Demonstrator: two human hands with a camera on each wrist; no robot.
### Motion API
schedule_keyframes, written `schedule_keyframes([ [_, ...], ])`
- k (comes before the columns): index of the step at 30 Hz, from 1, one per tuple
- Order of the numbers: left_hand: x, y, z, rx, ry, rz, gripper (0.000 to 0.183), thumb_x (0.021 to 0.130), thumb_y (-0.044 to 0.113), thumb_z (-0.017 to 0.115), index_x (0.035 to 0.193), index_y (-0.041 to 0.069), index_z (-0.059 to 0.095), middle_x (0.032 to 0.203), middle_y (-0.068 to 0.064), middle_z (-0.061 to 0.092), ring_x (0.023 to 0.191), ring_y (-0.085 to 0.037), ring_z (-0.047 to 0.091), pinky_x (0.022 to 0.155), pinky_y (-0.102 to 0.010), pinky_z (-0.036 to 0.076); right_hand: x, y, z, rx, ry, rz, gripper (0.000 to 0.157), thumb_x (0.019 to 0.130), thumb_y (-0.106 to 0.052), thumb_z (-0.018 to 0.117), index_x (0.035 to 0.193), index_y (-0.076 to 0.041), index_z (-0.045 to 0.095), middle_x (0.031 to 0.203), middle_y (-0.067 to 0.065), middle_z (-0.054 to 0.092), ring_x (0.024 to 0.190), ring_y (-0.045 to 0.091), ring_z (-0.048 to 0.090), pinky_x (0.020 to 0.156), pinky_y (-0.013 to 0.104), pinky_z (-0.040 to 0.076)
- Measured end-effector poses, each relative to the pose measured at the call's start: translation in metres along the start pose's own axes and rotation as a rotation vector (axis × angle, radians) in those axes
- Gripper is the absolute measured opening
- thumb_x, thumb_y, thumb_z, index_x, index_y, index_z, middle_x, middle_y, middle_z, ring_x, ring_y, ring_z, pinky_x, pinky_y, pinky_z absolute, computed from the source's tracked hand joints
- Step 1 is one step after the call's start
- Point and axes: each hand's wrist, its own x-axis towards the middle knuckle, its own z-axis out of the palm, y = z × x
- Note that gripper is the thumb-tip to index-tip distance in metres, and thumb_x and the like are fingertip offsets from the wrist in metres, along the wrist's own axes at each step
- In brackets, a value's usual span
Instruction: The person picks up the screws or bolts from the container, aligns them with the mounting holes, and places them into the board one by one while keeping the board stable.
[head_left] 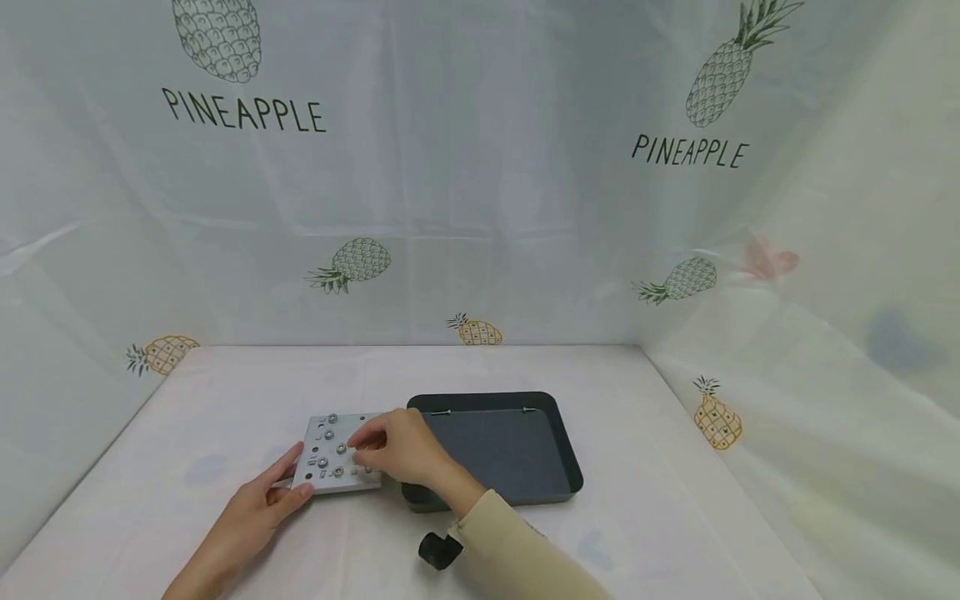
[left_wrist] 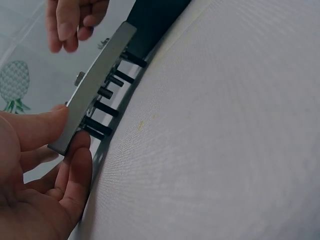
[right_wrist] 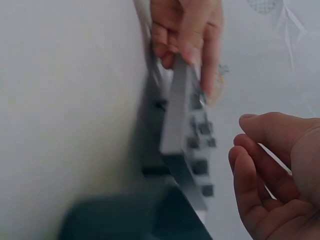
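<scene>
A flat silver metal plate [head_left: 351, 427] carries several nuts [head_left: 328, 434] on its upper face. Dark bolt shanks [left_wrist: 106, 109] stick out below it in the left wrist view. My left hand [head_left: 251, 515] grips the plate's left edge, thumb on the near edge and fingers underneath. Over the plate's right half hovers my right hand [head_left: 408, 448], covering some of the nuts in the head view. From the right wrist, the loosely bent thumb and fingers [right_wrist: 247, 185] show a gap between them, holding nothing, apart from the plate [right_wrist: 176, 117].
A dark grey rectangular tray [head_left: 498, 454] lies right of the plate, its left side partly behind my right hand. Near my right cuff is a small black piece [head_left: 438, 550]. A white cloth covers the table [head_left: 645, 500], with pineapple-printed curtains [head_left: 480, 183] around it.
</scene>
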Motion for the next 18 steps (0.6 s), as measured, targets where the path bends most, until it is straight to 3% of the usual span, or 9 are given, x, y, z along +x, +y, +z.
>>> schedule_keyframes([
  [10,0.001,-0.001,0.000,-0.007,0.006,-0.006,0.089,0.101,0.047,0.071,0.171,0.017,0.024,0.160,-0.026,0.044,0.103,-0.016,0.058,0.086,-0.024,0.042,0.004,0.032,-0.063,-0.088,0.063,0.044,0.016,0.096,-0.011,0.080,0.111,-0.010,0.083,0.099,-0.007,0.077,0.086,0.002,0.066,0.078,0.021,0.055],
  [18,0.001,-0.001,0.001,-0.006,0.008,-0.002,0.089,0.102,0.046,0.071,0.171,0.016,0.023,0.160,-0.026,0.044,0.101,-0.014,0.059,0.087,-0.024,0.042,0.005,0.063,-0.090,-0.172,0.065,0.108,0.017,0.095,-0.009,0.080,0.111,-0.009,0.083,0.102,0.000,0.080,0.092,0.014,0.074,0.082,0.028,0.057],
])
